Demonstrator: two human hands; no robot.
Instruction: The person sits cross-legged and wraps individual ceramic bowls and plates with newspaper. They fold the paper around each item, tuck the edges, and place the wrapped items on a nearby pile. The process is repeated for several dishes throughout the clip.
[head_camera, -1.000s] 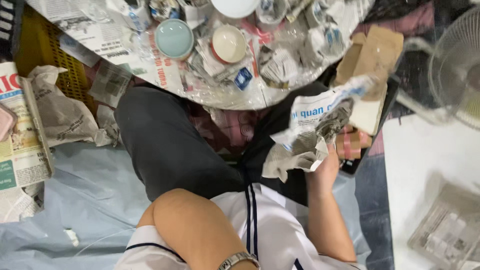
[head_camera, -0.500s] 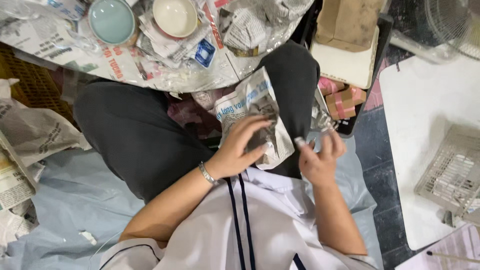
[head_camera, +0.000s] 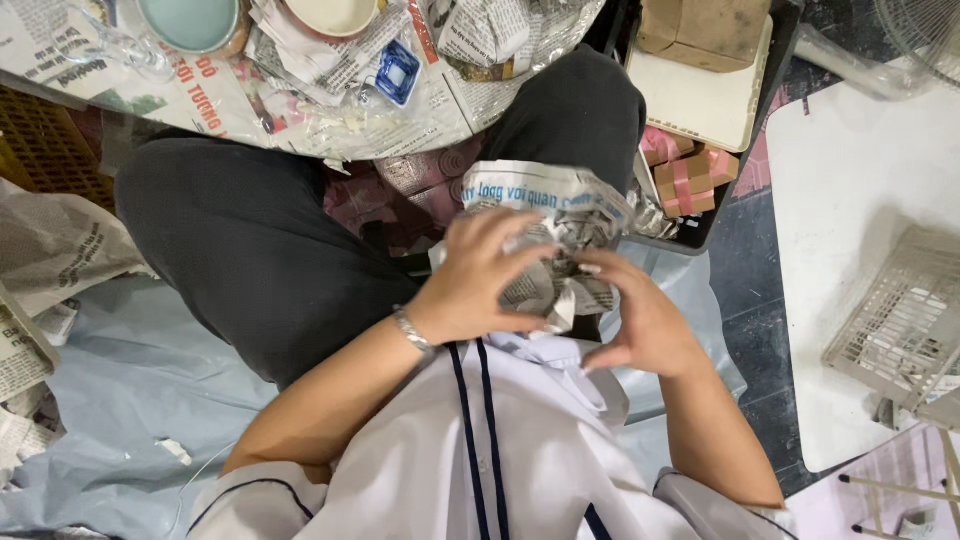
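White shirt (head_camera: 500, 450) with dark piping fills the nearest part of the head view; a thin metal bracelet (head_camera: 412, 330) sits on the left wrist. Left hand (head_camera: 480, 280) is curled over the top and near side of a newspaper-wrapped bundle (head_camera: 555, 235), fingers pressed into the crumpled paper. Right hand (head_camera: 640, 320) cups the same bundle from the right and below, fingertips on the gathered paper folds; both hands are closed around it. What the paper encloses cannot be told. Bundle is held above the lap, between the knees, just in front of the chest.

Dark trousers (head_camera: 250, 250) spread to either side, the left thigh broad at centre-left, the right knee (head_camera: 580, 110) rising behind the bundle. Pale blue sheet (head_camera: 120, 380) covers the floor at left, with loose crumpled newspaper (head_camera: 50, 250) lying on it at the left edge.

Further out, right: small brown boxes with pink tape (head_camera: 690, 175) just beside the right knee, a white board (head_camera: 850, 230) on the floor, a grey wire basket (head_camera: 900, 320) resting on its right part.

Farthest, top: a low surface spread with newspaper sheets (head_camera: 330, 100) carries a pale green bowl (head_camera: 190, 20), a cream bowl (head_camera: 335, 12), a small blue-and-white object (head_camera: 398, 72) and a wrapped parcel (head_camera: 480, 30). Cardboard piece (head_camera: 700, 30) lies on a cream pad at upper right.
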